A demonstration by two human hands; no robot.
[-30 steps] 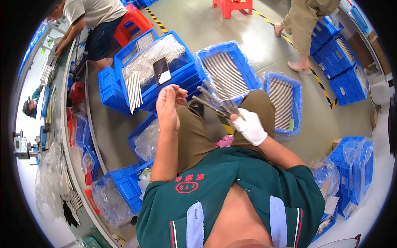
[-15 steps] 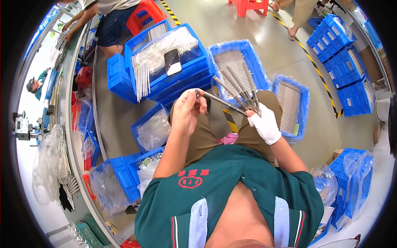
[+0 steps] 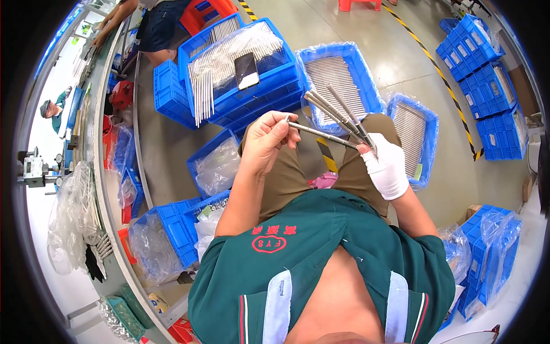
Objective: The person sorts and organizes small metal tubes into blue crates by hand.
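Observation:
My bare left hand [image 3: 269,142] pinches with thumb and forefinger at the end of a slim metal rod [image 3: 321,134]. A small shiny bit shows at the fingertips; I cannot tell whether it is a separate piece. The rod lies slanted between both hands, its other end at my right thumb. In a white glove, my right hand [image 3: 388,166] is closed around the lower ends of several metal rods [image 3: 337,112], whose free ends point up and away to the left. Both hands are above my knees.
Ahead, a plastic-lined blue crate [image 3: 366,86] and a smaller blue crate [image 3: 431,135] hold rows of rods. Stacked crates at left carry more rods and a phone [image 3: 246,70]. A workbench [image 3: 114,189] runs along the left; blue bins [image 3: 498,106] stand far right. Another person stands upper left.
The rods in my right hand have drawn closer together. The angled rod stays between my hands, with my left fingers still at its end. The whole view has shifted slightly.

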